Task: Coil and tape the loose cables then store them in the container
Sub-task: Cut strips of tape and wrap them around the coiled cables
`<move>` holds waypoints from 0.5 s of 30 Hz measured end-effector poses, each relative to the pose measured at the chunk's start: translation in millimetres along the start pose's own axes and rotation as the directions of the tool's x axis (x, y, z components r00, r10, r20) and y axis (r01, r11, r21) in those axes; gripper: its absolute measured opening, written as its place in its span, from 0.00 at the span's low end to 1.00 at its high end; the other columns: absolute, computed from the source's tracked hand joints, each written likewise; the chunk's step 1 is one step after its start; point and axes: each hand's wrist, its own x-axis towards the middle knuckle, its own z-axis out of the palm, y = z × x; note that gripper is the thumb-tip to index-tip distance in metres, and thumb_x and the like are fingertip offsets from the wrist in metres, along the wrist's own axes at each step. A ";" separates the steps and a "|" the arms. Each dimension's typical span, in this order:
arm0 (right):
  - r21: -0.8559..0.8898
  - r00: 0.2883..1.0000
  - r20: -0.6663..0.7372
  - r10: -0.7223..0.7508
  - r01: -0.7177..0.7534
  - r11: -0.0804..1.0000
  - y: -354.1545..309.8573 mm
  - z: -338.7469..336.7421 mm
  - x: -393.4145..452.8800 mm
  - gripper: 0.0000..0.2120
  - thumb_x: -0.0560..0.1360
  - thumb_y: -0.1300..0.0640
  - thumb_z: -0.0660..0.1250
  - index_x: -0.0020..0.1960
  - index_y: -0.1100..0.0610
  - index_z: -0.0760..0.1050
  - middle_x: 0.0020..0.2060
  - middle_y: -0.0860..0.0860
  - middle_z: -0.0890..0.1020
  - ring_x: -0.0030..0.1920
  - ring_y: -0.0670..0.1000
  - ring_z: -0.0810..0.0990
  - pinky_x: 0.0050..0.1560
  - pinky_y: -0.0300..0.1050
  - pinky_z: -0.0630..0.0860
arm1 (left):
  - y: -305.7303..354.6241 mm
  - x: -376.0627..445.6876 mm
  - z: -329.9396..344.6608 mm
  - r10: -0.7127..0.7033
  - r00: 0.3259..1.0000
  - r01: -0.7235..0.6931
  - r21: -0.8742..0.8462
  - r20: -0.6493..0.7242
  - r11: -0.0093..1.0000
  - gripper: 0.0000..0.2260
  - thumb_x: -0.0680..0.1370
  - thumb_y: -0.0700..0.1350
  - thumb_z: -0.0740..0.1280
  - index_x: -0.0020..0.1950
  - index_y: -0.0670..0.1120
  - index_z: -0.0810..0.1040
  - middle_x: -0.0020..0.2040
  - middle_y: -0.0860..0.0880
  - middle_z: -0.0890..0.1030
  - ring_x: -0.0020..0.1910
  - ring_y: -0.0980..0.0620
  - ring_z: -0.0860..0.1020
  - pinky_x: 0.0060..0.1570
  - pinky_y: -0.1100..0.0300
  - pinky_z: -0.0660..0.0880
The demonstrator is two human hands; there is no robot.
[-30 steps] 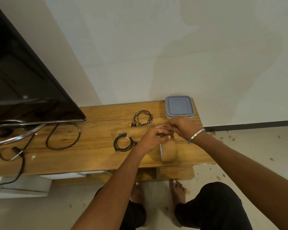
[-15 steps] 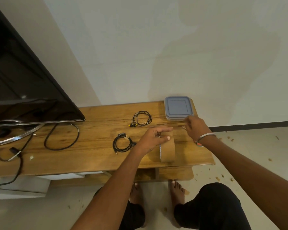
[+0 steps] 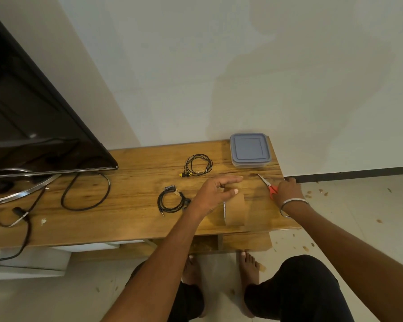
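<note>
Head view: our right hand [image 3: 286,190] has left the tape roll [image 3: 235,211] for the scissors [image 3: 268,185], fingers closing on the handles; left hand [image 3: 215,194] spread wide. Cutting comes next. Coiled cables [image 3: 172,202] wait on the worktop [image 3: 126,205]; container [image 3: 250,150] remains lidded.

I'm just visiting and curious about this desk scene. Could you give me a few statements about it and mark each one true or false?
1. The container has its lid on. True.
2. The right hand is on red-handled scissors. True.
3. The tape roll lies flat on the wooden table. False: it stands on its edge.
4. Both coiled cables are already inside the container. False: the thin cable with yellow ends and the thicker black cable lie on the table.
5. The left hand grips a cable. False: its fingers are spread open over the tape roll.
</note>
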 end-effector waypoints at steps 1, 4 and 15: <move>-0.037 1.000 0.008 0.006 -0.005 0.999 0.1 -1.7 -2.5 0.19 0.78 0.49 0.61 0.61 0.62 0.72 0.60 0.59 0.73 0.60 0.57 0.72 0.59 0.47 0.71 | -0.3 0.4 0.6 0.012 1.000 -0.012 0.004 -0.005 1.000 0.16 0.76 0.39 0.71 0.63 0.48 0.81 0.63 0.55 0.80 0.65 0.61 0.74 0.60 0.69 0.69; -0.093 1.000 0.020 0.022 -0.020 0.995 -1.0 -4.7 -5.4 0.19 0.78 0.45 0.59 0.58 0.59 0.74 0.57 0.58 0.74 0.58 0.55 0.72 0.57 0.44 0.70 | -1.7 1.2 1.7 0.040 0.999 -0.040 -0.003 -0.022 0.999 0.15 0.76 0.37 0.71 0.63 0.46 0.81 0.63 0.53 0.80 0.65 0.60 0.74 0.58 0.69 0.70; 0.288 0.976 0.153 -0.155 0.106 0.952 -2.0 -25.2 -9.1 0.17 0.75 0.47 0.67 0.32 0.56 0.75 0.28 0.51 0.74 0.31 0.51 0.72 0.34 0.40 0.69 | -1.3 2.0 1.2 0.052 0.998 -0.051 0.029 -0.040 0.998 0.15 0.76 0.37 0.70 0.63 0.45 0.80 0.61 0.54 0.80 0.62 0.68 0.74 0.57 0.77 0.67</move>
